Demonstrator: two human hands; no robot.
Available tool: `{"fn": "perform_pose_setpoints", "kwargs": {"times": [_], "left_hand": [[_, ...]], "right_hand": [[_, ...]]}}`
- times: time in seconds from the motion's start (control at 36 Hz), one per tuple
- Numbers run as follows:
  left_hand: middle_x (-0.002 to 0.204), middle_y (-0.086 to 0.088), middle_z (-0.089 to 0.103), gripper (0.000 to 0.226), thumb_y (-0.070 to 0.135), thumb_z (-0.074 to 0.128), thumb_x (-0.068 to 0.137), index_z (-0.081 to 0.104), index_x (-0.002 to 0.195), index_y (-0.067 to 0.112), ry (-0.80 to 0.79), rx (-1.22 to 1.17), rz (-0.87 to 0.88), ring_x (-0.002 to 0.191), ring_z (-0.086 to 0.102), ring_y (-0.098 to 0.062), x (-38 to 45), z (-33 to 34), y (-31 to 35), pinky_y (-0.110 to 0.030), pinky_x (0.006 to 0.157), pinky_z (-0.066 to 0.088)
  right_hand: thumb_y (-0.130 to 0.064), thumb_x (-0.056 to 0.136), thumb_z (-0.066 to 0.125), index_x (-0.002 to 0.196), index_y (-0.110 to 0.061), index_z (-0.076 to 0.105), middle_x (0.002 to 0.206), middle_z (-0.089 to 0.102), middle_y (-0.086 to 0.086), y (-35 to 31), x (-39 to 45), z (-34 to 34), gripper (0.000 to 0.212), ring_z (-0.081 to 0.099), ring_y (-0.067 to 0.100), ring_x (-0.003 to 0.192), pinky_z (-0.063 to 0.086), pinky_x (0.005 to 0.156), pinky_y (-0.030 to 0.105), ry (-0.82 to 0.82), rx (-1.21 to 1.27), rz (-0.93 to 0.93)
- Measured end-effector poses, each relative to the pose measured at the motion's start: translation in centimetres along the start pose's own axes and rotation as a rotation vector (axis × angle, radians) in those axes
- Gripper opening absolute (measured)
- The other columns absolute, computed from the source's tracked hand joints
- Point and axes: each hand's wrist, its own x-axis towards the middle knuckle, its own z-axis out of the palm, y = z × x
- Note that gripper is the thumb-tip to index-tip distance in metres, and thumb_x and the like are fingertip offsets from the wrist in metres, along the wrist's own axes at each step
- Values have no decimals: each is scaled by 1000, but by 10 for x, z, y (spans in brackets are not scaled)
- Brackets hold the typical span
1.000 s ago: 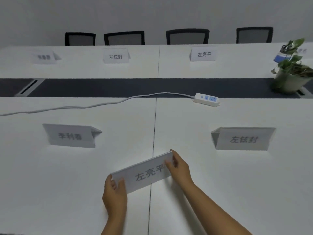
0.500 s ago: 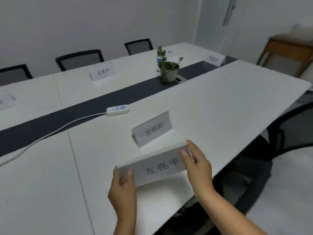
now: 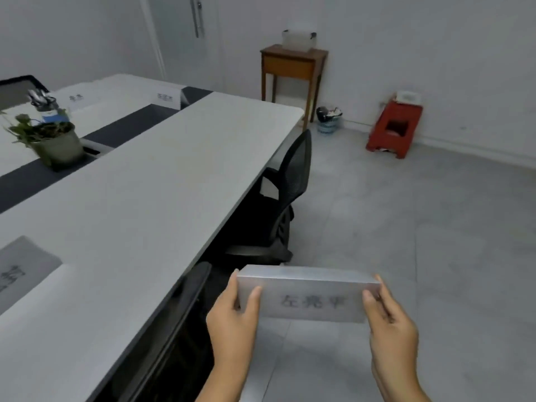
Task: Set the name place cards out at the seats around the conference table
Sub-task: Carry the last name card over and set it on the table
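Both hands share the grip: the left hand (image 3: 232,317) and the right hand (image 3: 390,323) each pinch one end of the name card (image 3: 310,297), thumbs on its printed face. Half a second ago the card hung over the desk (image 3: 150,198); now it is off the desk's near edge, above open floor (image 3: 406,227). A black chair (image 3: 287,184) is tucked under that edge. Further off, another card (image 3: 26,268) lies on the desk beyond the edge, then a potted plant (image 3: 52,137).
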Motion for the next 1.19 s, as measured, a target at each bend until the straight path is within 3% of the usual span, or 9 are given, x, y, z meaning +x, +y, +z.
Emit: {"fn": "perform_pose_setpoints", "kwargs": {"times": [0.17, 0.25, 0.44, 0.64, 0.72, 0.78, 0.86, 1.0, 1.19], "left_hand": [[116, -4, 64, 47, 14, 65, 79, 53, 124, 10, -147, 124, -100, 107, 57, -13, 7, 92, -5, -24, 95, 40], [116, -3, 64, 47, 14, 64, 80, 52, 125, 10, -191, 155, -113, 109, 58, -15, 25, 131, -3, -25, 96, 42], [122, -9, 61, 48, 17, 61, 82, 49, 127, 8, -240, 164, -117, 115, 54, -19, 110, 231, 22, -33, 103, 40], [117, -13, 63, 47, 14, 63, 81, 50, 125, 5, -349, 191, -4, 109, 58, -23, 228, 338, 74, -29, 96, 43], [115, -14, 65, 47, 13, 64, 80, 51, 124, 5, -384, 213, 9, 106, 60, -23, 268, 372, 94, -23, 90, 41], [115, -15, 64, 47, 13, 64, 80, 51, 124, 4, -382, 210, -1, 106, 59, -23, 291, 391, 103, -20, 87, 38], [114, -15, 64, 47, 13, 64, 80, 50, 125, 5, -356, 214, -28, 104, 59, -23, 324, 416, 109, -20, 85, 38], [117, -14, 63, 48, 14, 64, 80, 49, 125, 5, -205, 227, -72, 108, 59, -23, 389, 453, 112, -22, 90, 39], [117, -13, 64, 46, 14, 64, 80, 51, 124, 6, 125, 155, -144, 108, 59, -21, 479, 495, 140, -23, 91, 39]], "right_hand": [[-1, 85, 54, 127, -3, 48, 115, 54, 0, 34, 66, -63, 42, 58, -12, 77, 43, 68, -2, 52, -41, 112], [-1, 85, 54, 127, -4, 48, 112, 53, -1, 38, 103, -71, 42, 55, 12, 97, 44, 65, -1, 86, -91, 156], [-8, 85, 58, 127, -9, 51, 117, 60, 9, 24, 232, -53, 43, 55, 16, 103, 45, 78, 18, 115, -178, 145], [-36, 72, 58, 112, -13, 62, 95, 63, 7, -7, 368, -37, 47, 60, 23, 91, 43, 66, 21, 210, -283, 108], [-22, 81, 63, 116, -14, 62, 103, 63, 6, -18, 417, -31, 35, 58, 23, 98, 43, 82, 30, 274, -246, 117], [-17, 82, 63, 116, -14, 62, 103, 62, 4, -20, 449, -25, 34, 58, 21, 96, 45, 76, 16, 282, -252, 97], [-16, 82, 63, 116, -14, 61, 108, 64, 7, -22, 500, -8, 34, 57, 18, 94, 38, 60, -4, 279, -248, 78], [-10, 84, 59, 119, -8, 58, 117, 63, 11, -29, 598, 38, 35, 53, 14, 98, 40, 77, 14, 101, -290, 26], [-9, 83, 61, 121, -7, 56, 105, 63, 5, -61, 739, 126, 39, 58, 18, 97, 40, 61, -3, -196, -259, -31]]}}
